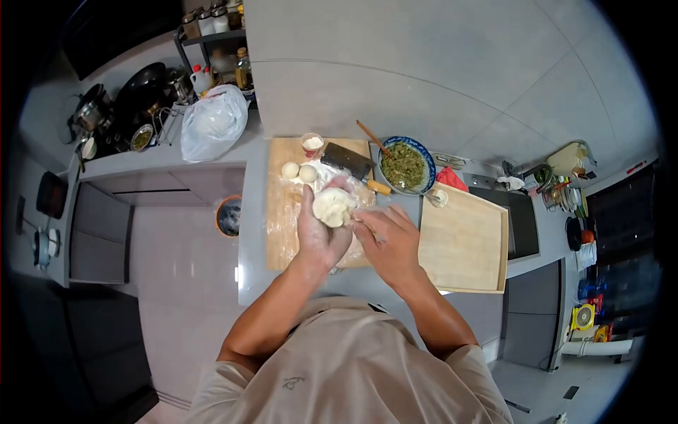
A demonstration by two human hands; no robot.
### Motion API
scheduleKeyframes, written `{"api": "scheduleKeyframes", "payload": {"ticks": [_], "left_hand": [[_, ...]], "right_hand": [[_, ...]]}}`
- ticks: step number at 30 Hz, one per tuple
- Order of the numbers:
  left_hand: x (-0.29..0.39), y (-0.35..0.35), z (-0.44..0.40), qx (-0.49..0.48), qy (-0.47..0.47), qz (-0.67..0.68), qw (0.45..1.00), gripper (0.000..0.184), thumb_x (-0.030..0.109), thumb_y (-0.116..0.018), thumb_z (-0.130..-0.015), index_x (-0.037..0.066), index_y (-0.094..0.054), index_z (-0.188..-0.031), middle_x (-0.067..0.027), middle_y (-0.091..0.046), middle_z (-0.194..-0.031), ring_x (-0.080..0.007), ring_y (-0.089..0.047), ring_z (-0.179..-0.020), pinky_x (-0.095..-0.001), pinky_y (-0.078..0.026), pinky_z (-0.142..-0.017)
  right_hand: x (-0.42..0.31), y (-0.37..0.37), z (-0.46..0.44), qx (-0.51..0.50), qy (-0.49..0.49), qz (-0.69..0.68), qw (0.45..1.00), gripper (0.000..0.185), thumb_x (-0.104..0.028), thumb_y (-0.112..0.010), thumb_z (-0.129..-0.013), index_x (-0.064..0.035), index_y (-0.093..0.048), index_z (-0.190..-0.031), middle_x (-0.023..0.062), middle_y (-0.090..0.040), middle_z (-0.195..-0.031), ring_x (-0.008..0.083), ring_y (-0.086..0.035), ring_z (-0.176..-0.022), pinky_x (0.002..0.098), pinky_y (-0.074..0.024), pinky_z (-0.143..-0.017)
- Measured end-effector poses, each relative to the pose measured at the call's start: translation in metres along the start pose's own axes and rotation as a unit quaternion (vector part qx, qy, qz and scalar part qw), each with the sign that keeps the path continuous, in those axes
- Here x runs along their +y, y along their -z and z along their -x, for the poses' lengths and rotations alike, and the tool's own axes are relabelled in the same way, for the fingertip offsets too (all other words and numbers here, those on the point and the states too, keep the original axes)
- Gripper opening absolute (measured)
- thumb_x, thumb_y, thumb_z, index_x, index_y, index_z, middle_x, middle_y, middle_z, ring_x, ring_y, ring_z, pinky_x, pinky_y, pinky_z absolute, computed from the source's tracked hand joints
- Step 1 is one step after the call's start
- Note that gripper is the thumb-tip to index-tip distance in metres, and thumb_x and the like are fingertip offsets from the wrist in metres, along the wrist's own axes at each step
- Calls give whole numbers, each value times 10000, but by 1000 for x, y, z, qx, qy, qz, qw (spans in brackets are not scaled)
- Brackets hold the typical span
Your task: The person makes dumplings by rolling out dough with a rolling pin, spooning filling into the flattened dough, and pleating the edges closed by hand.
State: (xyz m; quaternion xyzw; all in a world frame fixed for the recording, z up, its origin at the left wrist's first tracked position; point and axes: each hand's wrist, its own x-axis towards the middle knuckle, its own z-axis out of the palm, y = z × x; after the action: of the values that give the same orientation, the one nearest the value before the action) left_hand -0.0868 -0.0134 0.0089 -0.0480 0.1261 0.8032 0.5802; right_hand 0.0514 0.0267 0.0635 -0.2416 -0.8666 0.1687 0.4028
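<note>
A white dough bun [331, 206] rests in my left hand [318, 230], which cups it from below with the thumb up along its left side. My right hand [387, 237] pinches the bun's right edge, where the dough looks gathered into folds. Whether filling lies inside is hidden. Just beyond my hands, two dough balls [299, 172] sit on the floured wooden board [282, 237]. A cleaver [347, 161] with a wooden handle lies flat there too, near a small cup of flour [311, 143].
Behind the board's right corner stands a blue-rimmed bowl [404, 167] of green filling with a wooden stick in it. A shallow wooden tray [462, 244] on the right carries one shaped bun [439, 198] at its far left corner. A white plastic bag [215, 121] stands left.
</note>
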Motion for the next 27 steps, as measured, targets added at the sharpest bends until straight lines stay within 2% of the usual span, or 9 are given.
{"api": "scheduleKeyframes", "payload": {"ticks": [1, 2, 5, 7, 12, 14, 16, 19, 27], "left_hand": [[-3, 9, -3, -1, 80, -9, 997, 531, 465, -346, -1160, 67, -648, -1339, -109, -677, -1264, -265, -618, -1204, -405, -475, -1063], [-7, 19, -6, 21, 91, -25, 995, 617, 559, -350, -1144, 61, -627, -1380, -114, -666, -1295, -265, -596, -1279, -437, -481, -1085], [-11, 21, -9, 52, 63, 5, 997, 560, 506, -388, -1146, 52, -634, -1366, -130, -668, -1286, -286, -608, -1259, -451, -475, -1109], [-5, 8, -7, 41, 52, 56, 996, 529, 498, -421, -1136, 64, -649, -1336, -131, -670, -1280, -285, -613, -1247, -455, -473, -1105], [-8, -14, -1, 37, 38, 129, 990, 458, 476, -508, -1102, 74, -679, -1239, -138, -668, -1252, -321, -616, -1237, -483, -489, -1106], [-11, -7, -1, -51, -3, 162, 985, 424, 469, -529, -1096, 83, -681, -1182, -132, -663, -1217, -337, -615, -1217, -487, -509, -1096], [-11, 0, -5, -64, -6, 157, 986, 412, 468, -526, -1098, 90, -680, -1163, -127, -660, -1197, -335, -614, -1207, -486, -511, -1091], [-13, 3, -7, -102, -6, 150, 983, 390, 458, -519, -1105, 103, -678, -1131, -118, -658, -1165, -329, -612, -1192, -485, -514, -1084], [-9, -4, -1, -155, -16, 130, 979, 341, 408, -504, -1114, 112, -671, -1101, -109, -660, -1148, -315, -605, -1186, -479, -508, -1075]], "right_hand": [[5, -2, 0, -3, 5, 4, 1000, 190, -59, -856, -822, -58, -769, -991, 86, -764, -957, 297, -685, -842, 394, -547, -757], [8, -3, 2, -1, 2, 5, 1000, 190, -59, -856, -822, -58, -769, -991, 86, -764, -957, 297, -685, -842, 394, -547, -757], [10, 0, 4, 6, -19, -12, 1000, 176, -39, -844, -831, -51, -773, -991, 89, -765, -941, 301, -682, -825, 392, -541, -732], [0, 9, -2, 106, -19, 28, 994, 169, -35, -833, -837, -48, -778, -995, 90, -764, -923, 299, -677, -805, 394, -532, -712], [-2, 5, -5, 92, -27, 9, 995, 197, -64, -863, -809, -58, -786, -990, 87, -751, -922, 297, -666, -795, 395, -526, -696], [-3, 5, -5, 87, -19, 22, 996, 214, -81, -877, -797, -64, -789, -991, 83, -744, -922, 297, -663, -793, 395, -525, -691], [-7, 4, -7, 86, -4, 39, 996, 258, -125, -906, -763, -70, -791, -987, 69, -721, -926, 298, -660, -810, 386, -533, -691], [-11, -1, -7, 74, -10, 32, 997, 300, -95, -924, -714, -64, -804, -987, 92, -729, -925, 306, -640, -800, 386, -529, -696], [-13, -9, -11, 93, 8, 40, 995, 269, -57, -903, -722, -68, -792, -967, 77, -724, -897, 292, -636, -780, 391, -518, -674]]}}
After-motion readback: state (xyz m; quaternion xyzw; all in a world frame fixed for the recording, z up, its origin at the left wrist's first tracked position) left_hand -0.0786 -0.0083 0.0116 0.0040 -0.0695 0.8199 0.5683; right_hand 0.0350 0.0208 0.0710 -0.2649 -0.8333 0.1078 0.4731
